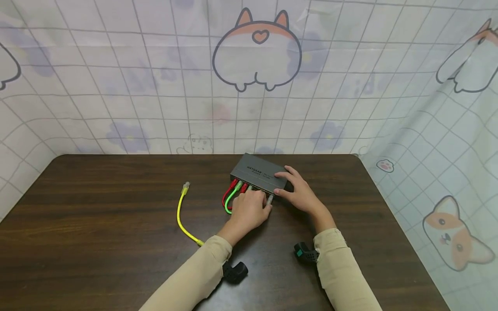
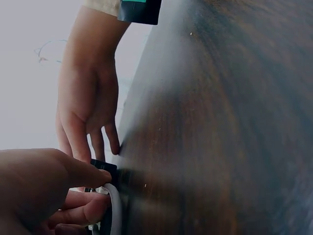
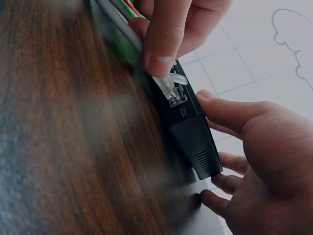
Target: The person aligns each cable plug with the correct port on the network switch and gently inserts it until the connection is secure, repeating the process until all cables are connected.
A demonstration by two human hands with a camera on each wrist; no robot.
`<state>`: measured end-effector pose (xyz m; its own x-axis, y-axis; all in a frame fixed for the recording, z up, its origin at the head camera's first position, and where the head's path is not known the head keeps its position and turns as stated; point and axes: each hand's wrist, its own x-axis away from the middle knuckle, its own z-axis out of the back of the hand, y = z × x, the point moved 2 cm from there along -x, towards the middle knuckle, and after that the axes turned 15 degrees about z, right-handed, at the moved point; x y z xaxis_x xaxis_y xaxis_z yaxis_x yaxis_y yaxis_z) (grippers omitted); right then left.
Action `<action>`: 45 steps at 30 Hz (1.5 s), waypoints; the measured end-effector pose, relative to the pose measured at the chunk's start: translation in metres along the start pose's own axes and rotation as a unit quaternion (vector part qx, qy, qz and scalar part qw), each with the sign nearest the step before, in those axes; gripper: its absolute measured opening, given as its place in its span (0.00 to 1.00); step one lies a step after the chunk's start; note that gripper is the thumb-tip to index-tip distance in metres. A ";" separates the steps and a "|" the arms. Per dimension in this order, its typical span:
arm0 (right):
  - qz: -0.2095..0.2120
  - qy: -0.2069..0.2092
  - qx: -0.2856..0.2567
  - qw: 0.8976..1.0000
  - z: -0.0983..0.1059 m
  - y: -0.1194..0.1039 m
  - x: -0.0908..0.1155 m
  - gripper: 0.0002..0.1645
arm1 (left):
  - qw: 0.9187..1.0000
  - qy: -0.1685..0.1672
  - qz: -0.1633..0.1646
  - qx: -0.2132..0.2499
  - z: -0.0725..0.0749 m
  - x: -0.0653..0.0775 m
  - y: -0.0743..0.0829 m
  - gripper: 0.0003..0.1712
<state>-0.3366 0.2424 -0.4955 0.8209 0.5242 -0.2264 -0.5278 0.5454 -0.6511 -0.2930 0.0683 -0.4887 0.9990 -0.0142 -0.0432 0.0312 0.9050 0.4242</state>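
A dark grey NETGEAR network switch (image 1: 256, 169) lies near the table's back edge, its ports facing the person. My left hand (image 1: 249, 209) pinches a grey network cable (image 2: 116, 210) between thumb and finger. Its clear plug (image 3: 168, 88) is at a port near the switch's right end; how far in it sits I cannot tell. The right hand (image 1: 301, 193) holds that end of the switch, thumb at the upper front edge, other fingers over the top and around the side. Red cables (image 1: 223, 199) and a green cable (image 1: 227, 203) are plugged in at the left, partly hidden by the left hand.
A loose yellow network cable (image 1: 179, 216) lies on the brown wooden table (image 1: 97, 224), left of the switch, one end hidden near the left sleeve. Behind the table hangs a patterned white curtain (image 1: 163, 86). Black wrist devices (image 1: 235, 273) sit at both cuffs.
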 end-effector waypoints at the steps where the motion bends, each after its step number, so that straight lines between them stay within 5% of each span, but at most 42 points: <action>1: -0.002 0.000 -0.003 1.000 0.000 0.000 0.000 0.31 | 1.000 -0.001 0.001 0.001 0.000 0.000 0.000 0.25; 20: -0.007 -0.011 -0.011 1.000 -0.004 -0.003 -0.002 0.32 | 0.999 0.019 -0.031 -0.022 -0.002 -0.002 0.000 0.20; 33: -0.011 -0.005 -0.029 1.000 -0.004 0.001 -0.001 0.32 | 0.999 -0.030 -0.008 -0.013 0.001 -0.005 -0.003 0.23; 45: -0.012 -0.009 -0.007 1.000 0.003 -0.002 -0.002 0.31 | 0.999 -0.037 -0.017 0.017 0.009 -0.003 -0.009 0.15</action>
<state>-0.3376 0.2419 -0.4914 0.8291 0.5229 -0.1980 -0.5053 0.5492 -0.6656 -0.2965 0.0566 -0.4838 0.9970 -0.0774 0.0073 0.0657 0.8887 0.4537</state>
